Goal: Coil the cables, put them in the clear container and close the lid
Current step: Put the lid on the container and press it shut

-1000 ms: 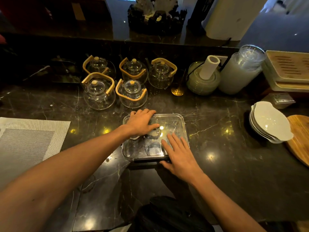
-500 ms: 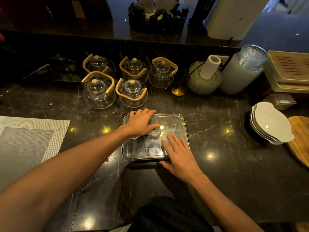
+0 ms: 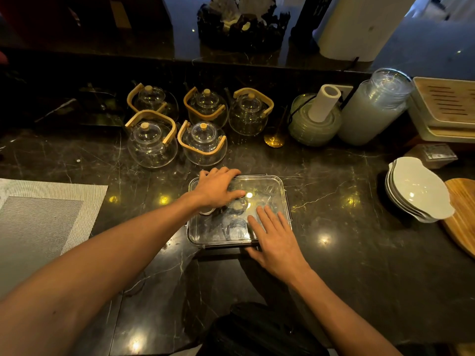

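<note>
The clear container (image 3: 272,187) sits in the middle of the dark marble counter with its transparent lid lying on top. Coiled cables (image 3: 235,222) show faintly through the lid, pale and blurred. My left hand (image 3: 218,187) rests palm down on the lid's far left corner, fingers spread. My right hand (image 3: 276,240) lies flat on the near right corner, fingers on the lid and thumb at the front rim. Neither hand holds anything.
Several glass teapots (image 3: 203,142) with wooden handles stand just behind the container. A grey placemat (image 3: 38,222) lies at the left. Stacked white bowls (image 3: 416,188) and a wooden board (image 3: 462,214) sit at the right. Jars (image 3: 372,109) line the back right.
</note>
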`<action>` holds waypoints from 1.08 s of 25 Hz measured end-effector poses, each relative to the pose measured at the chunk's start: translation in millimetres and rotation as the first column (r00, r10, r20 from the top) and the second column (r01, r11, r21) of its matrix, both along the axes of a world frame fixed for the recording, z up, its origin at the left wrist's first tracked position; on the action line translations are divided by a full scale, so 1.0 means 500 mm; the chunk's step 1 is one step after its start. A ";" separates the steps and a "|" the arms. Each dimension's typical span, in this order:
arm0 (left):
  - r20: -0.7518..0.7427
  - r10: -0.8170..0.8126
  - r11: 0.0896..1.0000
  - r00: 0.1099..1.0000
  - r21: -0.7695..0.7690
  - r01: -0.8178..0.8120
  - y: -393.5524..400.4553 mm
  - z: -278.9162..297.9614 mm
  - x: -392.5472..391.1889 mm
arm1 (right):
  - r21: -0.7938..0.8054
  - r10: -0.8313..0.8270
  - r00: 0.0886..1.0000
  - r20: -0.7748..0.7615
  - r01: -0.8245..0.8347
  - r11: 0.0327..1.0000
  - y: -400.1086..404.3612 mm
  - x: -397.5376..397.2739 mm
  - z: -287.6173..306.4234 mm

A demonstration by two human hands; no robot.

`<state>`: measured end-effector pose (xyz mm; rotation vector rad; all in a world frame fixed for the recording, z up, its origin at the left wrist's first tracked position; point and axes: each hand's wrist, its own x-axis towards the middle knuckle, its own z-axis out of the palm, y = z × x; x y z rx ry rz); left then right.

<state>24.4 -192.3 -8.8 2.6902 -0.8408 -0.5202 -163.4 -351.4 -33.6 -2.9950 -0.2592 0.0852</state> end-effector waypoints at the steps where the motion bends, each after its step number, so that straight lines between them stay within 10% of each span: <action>1: -0.006 0.003 1.000 1.000 -0.004 -0.003 0.001 0.000 0.001 | 0.001 0.000 1.000 0.000 0.000 1.000 0.000 -0.001 -0.001; 17: 0.219 0.082 0.993 0.972 -0.096 -0.062 0.022 0.007 -0.039 | 0.076 0.006 1.000 -0.028 -0.003 0.997 -0.008 0.085 0.020; 27: 0.046 0.212 0.972 0.976 -0.114 -0.206 0.145 -0.011 -0.136 | 0.264 -0.191 0.964 -0.188 0.236 0.935 -0.060 0.100 0.050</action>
